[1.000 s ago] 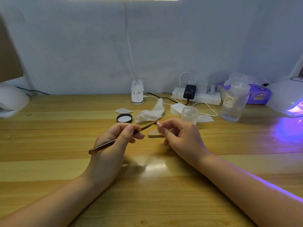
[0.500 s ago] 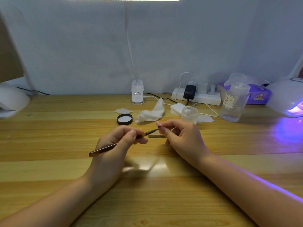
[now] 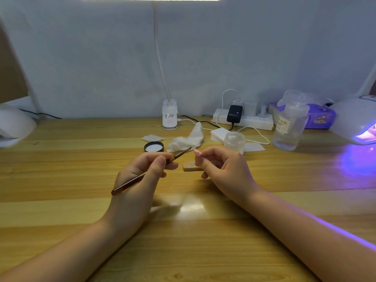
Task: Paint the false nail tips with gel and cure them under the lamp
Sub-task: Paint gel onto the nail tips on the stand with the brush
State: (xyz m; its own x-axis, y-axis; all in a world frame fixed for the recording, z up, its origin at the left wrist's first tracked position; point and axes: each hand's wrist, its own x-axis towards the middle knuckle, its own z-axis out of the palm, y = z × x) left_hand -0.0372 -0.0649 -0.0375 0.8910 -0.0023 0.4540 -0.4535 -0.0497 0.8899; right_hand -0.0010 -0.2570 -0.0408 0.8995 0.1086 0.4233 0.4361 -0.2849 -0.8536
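Note:
My left hand (image 3: 140,176) grips a thin brown gel brush (image 3: 142,176), its tip pointing up and right toward my right hand. My right hand (image 3: 221,169) pinches a small pink false nail tip (image 3: 197,153) between thumb and forefinger, a short gap from the brush tip. Below it a small wooden holder block (image 3: 190,166) with a round metal spot lies on the desk. The curing lamp (image 3: 356,121) stands at the far right, glowing violet.
An open clear jar (image 3: 234,140) and its black lid (image 3: 154,147) sit behind my hands, with a crumpled white wipe (image 3: 188,139) and cotton pads (image 3: 218,133). A pump bottle (image 3: 290,127), power strip (image 3: 244,119), purple box (image 3: 320,118) and desk lamp base (image 3: 169,116) line the back.
My right hand lifted the nail tip slightly and moved right, so the wooden block shows more. The brush tip has drawn away from the nail tip.

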